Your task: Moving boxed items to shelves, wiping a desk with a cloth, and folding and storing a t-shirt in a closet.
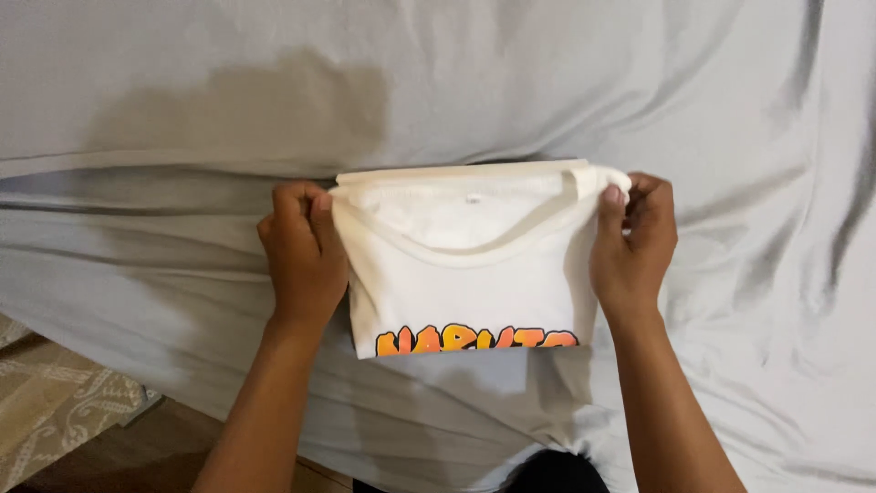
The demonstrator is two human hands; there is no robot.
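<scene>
A: The left hand [306,256] is closed on the folded white shirt [470,269], at its left edge — the right hand [631,242] pinches the collar corner.

B: Between the fingers the shirt sags over the grey sheet [182,91] — a loose pinch may let the fold open.

A bed covered by a wrinkled grey sheet [547,82] carries a folded white T-shirt [474,283].

Folded shirt [474,274] lies on bed sheet [639,82], centre of scene. Left hand [306,256] at its left edge, right hand [634,246] at its right edge. Rug [55,406] on floor, near left, beside bed.
</scene>
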